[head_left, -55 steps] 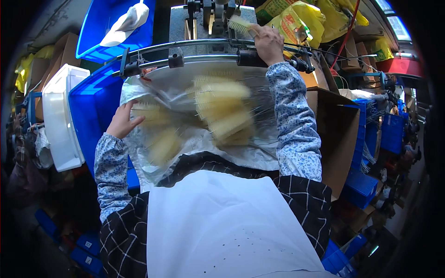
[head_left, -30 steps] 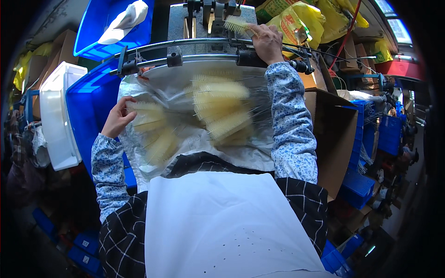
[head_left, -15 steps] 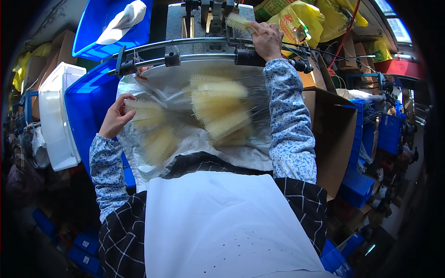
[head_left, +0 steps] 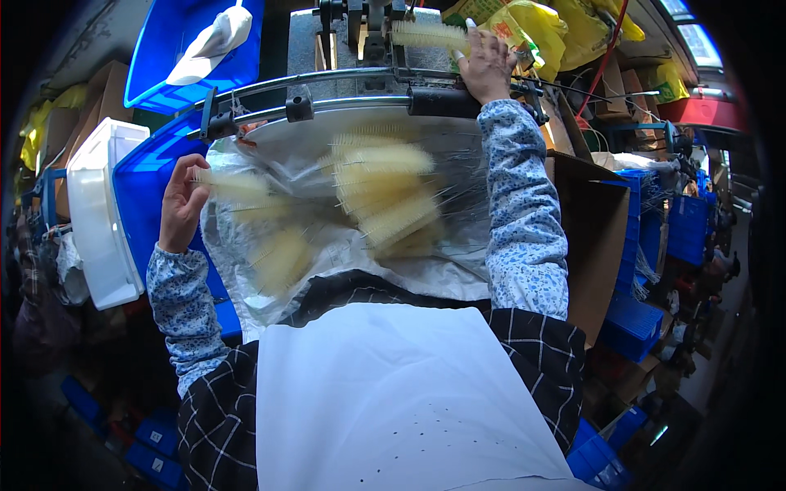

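At the left, my left hand (head_left: 182, 204) pinches the end of a cream bristle brush (head_left: 233, 185) between thumb and fingers. My right hand (head_left: 488, 67) is at the far side beyond the metal rails, with thumb and fingers closed about the right end of another cream brush (head_left: 430, 34). That brush lies level beside the metal machine (head_left: 375, 37). A blurred pile of similar brushes (head_left: 389, 192) rests on a silvery sheet (head_left: 336, 250) in front of me, their thin wire stems pointing right. More brushes (head_left: 281, 258) lie at the pile's left.
Two metal rails (head_left: 348, 106) cross between me and the machine. Blue bins (head_left: 147, 176) and a white tub (head_left: 102, 213) stand left; a white cap (head_left: 214, 42) lies in the far bin. An open cardboard box (head_left: 598, 245) is at right, yellow bags (head_left: 532, 33) behind.
My left hand has moved left and slightly away from me, now with a brush in its fingers. My right hand has shifted right, and its brush has turned level.
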Demonstrator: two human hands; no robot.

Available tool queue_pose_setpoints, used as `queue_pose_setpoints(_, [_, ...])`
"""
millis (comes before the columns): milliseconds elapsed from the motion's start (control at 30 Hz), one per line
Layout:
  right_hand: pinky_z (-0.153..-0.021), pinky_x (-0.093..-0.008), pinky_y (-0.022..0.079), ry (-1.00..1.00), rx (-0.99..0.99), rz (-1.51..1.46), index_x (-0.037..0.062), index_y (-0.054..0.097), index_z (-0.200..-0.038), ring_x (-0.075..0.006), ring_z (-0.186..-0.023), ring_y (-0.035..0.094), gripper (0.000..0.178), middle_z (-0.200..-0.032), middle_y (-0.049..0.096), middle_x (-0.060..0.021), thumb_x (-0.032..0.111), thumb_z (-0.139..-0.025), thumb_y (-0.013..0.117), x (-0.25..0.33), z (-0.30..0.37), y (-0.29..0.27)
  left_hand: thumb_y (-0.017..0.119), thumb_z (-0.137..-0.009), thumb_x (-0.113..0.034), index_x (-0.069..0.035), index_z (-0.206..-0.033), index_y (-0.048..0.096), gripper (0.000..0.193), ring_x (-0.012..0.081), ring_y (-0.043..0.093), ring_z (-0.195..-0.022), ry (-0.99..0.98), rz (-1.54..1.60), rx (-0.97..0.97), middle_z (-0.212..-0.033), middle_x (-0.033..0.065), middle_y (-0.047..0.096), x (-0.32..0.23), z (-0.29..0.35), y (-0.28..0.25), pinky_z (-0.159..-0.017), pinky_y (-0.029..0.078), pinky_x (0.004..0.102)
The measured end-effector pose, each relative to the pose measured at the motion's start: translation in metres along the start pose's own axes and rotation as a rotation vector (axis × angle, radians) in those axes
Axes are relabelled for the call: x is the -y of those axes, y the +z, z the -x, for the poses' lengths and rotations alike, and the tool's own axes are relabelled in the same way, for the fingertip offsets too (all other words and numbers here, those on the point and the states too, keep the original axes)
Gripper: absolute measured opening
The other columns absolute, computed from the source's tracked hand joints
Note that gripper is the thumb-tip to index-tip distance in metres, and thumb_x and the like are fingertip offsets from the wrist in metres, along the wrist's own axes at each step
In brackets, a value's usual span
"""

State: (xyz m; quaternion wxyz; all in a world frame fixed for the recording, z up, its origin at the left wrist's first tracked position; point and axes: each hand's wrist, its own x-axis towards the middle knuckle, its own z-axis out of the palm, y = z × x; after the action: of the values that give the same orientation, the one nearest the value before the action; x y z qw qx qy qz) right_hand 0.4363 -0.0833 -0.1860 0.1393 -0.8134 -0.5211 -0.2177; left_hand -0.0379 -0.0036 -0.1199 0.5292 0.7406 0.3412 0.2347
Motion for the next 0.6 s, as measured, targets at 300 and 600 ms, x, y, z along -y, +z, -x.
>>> queue_pose_setpoints(300, [-0.083,-0.0440,0.032,0.136,0.078,-0.298,0.0147,0.055,-0.110,-0.0252,-0.096,0.051,0.038,-0.103,0.057,-0.0064,0.030,-0.076,0.056,-0.007,0.010,0.002,0.053,-0.077,-0.018,-0.005,-0.102,0.047,0.029,0.0064,0.045,-0.067,0.069,0.083,-0.487,-0.078,0.0011,0.047,-0.034,0.015,-0.046,-0.059,0.037,0.0155])
queue_pose_setpoints(600, [-0.078,-0.0436,0.040,0.125,0.098,-0.267,0.0111,0.057,-0.108,-0.0255,-0.096,0.054,0.037,-0.105,0.057,-0.0080,0.025,-0.074,0.058,0.041,0.003,-0.006,0.055,-0.078,-0.019,-0.004,-0.101,0.049,0.028,0.0165,0.051,-0.085,0.161,0.369,-0.739,-0.090,0.0068,0.051,-0.048,0.028,-0.069,-0.077,0.042,0.0277])
